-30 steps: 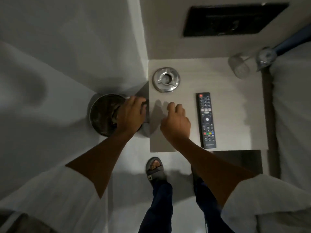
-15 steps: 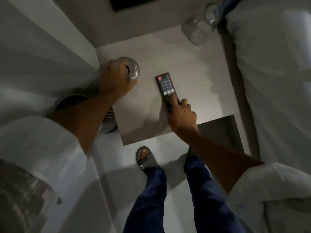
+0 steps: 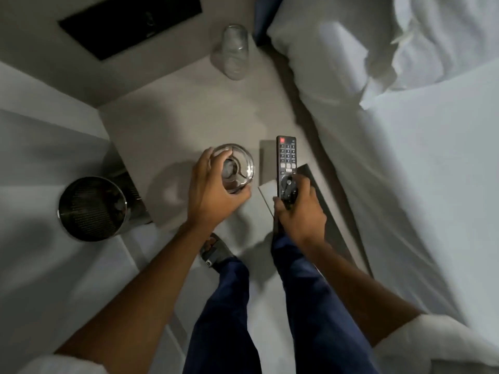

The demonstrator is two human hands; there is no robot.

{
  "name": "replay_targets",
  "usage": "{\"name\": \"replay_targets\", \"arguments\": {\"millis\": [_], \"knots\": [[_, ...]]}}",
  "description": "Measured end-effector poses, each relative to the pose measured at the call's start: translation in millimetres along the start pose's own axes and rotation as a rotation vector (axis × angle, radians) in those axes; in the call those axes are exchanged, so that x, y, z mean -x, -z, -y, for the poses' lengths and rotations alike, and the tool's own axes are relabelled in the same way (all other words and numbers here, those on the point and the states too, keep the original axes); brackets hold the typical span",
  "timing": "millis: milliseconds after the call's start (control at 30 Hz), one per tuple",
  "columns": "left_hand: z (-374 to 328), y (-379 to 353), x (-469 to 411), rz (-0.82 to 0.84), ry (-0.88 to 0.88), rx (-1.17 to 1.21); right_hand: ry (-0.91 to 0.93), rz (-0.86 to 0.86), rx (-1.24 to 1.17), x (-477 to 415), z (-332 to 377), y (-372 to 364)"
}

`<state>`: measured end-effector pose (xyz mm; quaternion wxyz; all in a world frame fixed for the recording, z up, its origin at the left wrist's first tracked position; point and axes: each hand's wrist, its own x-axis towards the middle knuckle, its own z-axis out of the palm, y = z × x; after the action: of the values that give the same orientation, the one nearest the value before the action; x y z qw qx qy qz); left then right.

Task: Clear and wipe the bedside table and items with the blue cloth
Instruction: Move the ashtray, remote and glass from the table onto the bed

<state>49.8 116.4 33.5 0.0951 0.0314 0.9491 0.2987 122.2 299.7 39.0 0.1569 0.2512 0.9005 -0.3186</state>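
My left hand (image 3: 213, 190) grips a round metal ashtray (image 3: 239, 166) and holds it above the front part of the pale bedside table (image 3: 172, 122). The black remote (image 3: 286, 163) is lifted off the table, with my right hand (image 3: 299, 209) wrapped around its lower end and its red button pointing away from me. A clear upturned glass (image 3: 233, 51) stands at the table's far corner near the bed. No blue cloth is visible.
A metal waste bin (image 3: 91, 207) stands on the floor left of the table. The bed with white sheets (image 3: 418, 157) and a pillow (image 3: 337, 41) runs along the right. A dark panel (image 3: 129, 22) is set in the wall behind. My legs and a sandal (image 3: 213, 251) are below.
My left hand left the bin, took the ashtray and lifted it toward me. My right hand closed on the remote and raised it off the table. The view swung toward the bed.
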Motion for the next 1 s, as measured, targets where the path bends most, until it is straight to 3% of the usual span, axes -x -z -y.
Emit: {"name": "replay_targets", "arguments": {"millis": [233, 433, 633, 800, 900, 1000], "knots": [[-115, -16, -17, 0.010, -0.219, 0.097, 0.101, -0.312, -0.162, 9, -40, 117], [-218, -71, -14, 0.154, -0.504, 0.062, -0.076, -0.622, -0.225, -8, -109, 202], [-298, -123, -3, 0.365, -0.704, -0.023, -0.389, -0.659, -0.041, -10, -181, 250], [-315, -154, 0, 0.467, -0.846, -0.285, -0.482, -0.545, 0.107, -18, -196, 255], [-299, -147, -3, 0.399, -0.816, -0.237, -0.422, -0.580, 0.183, -21, -177, 250], [-265, -125, -14, 0.271, -0.749, -0.081, -0.145, -0.677, 0.169, -28, -142, 237]]}}
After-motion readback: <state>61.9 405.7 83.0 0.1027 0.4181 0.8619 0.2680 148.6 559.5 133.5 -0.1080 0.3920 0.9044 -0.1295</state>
